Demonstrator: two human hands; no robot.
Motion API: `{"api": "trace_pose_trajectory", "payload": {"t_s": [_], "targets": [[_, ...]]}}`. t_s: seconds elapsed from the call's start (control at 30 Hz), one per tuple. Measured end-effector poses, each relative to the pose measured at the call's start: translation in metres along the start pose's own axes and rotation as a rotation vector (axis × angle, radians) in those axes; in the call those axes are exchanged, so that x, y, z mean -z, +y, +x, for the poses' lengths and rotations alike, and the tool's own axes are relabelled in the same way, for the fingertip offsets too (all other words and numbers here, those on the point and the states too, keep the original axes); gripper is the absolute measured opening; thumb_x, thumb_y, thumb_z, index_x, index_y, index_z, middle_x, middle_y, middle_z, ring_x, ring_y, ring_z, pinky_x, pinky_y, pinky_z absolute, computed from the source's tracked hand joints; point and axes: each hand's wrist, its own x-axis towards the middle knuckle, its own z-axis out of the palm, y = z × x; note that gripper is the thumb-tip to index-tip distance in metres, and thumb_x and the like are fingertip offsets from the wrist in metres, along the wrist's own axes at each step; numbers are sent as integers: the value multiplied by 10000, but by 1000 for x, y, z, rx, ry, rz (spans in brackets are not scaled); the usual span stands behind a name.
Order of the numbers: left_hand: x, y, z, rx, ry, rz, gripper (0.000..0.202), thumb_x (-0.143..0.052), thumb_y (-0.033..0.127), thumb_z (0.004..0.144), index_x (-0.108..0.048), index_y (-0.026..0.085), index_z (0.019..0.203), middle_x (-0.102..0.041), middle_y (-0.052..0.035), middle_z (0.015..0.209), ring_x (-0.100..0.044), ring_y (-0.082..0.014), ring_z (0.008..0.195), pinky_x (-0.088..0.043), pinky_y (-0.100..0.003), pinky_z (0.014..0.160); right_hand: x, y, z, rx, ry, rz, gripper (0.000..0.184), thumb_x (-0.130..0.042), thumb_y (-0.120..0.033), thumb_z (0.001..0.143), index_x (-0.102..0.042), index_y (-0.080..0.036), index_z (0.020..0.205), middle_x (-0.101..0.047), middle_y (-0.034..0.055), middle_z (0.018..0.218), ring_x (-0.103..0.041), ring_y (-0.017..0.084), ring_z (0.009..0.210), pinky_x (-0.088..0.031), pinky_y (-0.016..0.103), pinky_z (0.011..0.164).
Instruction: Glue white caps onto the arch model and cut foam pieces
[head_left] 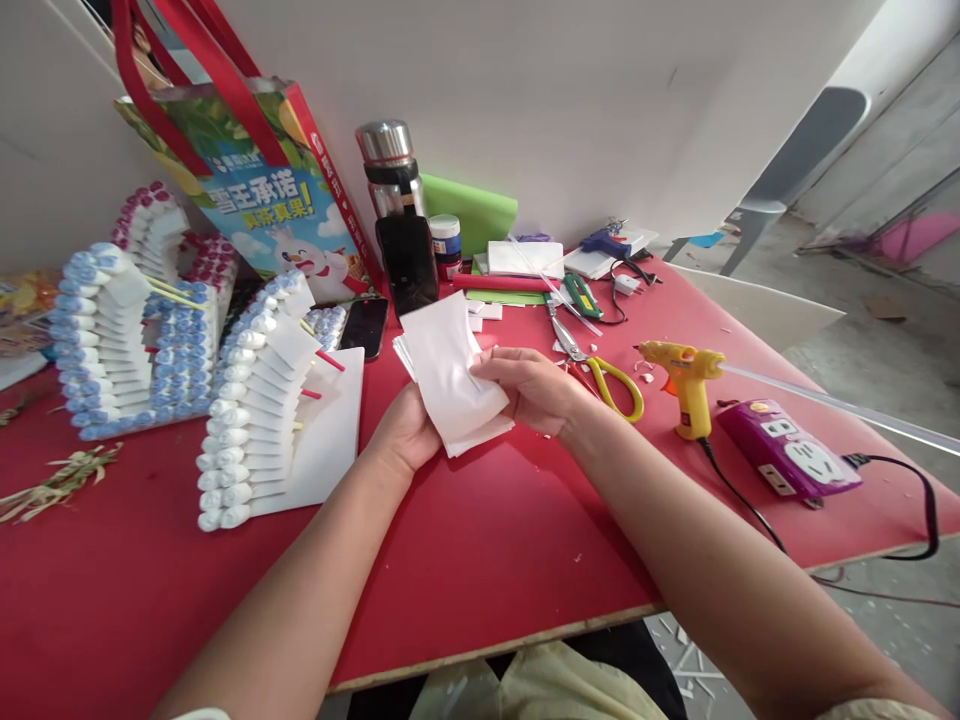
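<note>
Between my two hands is a small stack of thin white paper sheets (455, 375), held above the red tabletop. My left hand (414, 428) grips the stack's lower left side, its fingers mostly hidden beneath. At the right edge, the thumb and fingers of my right hand (529, 385) pinch the sheets, and the top one is creased there. Left of the stack stands a curved white model (259, 400) of rolled pieces on a white board (337, 440). Yellow-handled scissors (619, 388) lie just beyond my right hand.
A yellow glue gun (682, 375) and a purple power strip (787, 448) with cords sit at right. Behind are a steel flask (386, 160), a propped black phone (406, 262), a flat phone (365, 328) and a printed bag (262, 190). A blue-and-white model (127, 345) stands left.
</note>
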Motion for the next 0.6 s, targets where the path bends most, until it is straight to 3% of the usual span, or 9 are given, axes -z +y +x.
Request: {"api": "trace_pose_trajectory", "payload": {"t_s": [0.27,0.5,0.6], "targets": [[5,2,5,51,21,-78,442,-508,180,902,-604,21,1302,-747,-179,1106,-695,-310,1079,-490,-456,1045,-2,6,4,-22,138,-87,106,-722,-159,674,-630,-140,723,-636,18,602,-582,143,533,-480,260,500],[6,5,0,-23,-114,-107,598,-545,548,916,-573,151,1363,-694,-159,1252,-627,-347,1204,-482,-509,1046,-1,9,6,-32,146,-174,119,-730,-203,633,-629,-166,684,-629,8,592,-551,144,516,-442,260,452],[4,4,-1,7,-74,-73,546,-591,482,912,-593,140,1338,-728,-161,1176,-665,-344,1144,-519,-502,1008,-1,11,5,-27,139,-220,126,-734,-231,644,-636,-174,698,-619,4,588,-540,142,507,-421,253,422]]}}
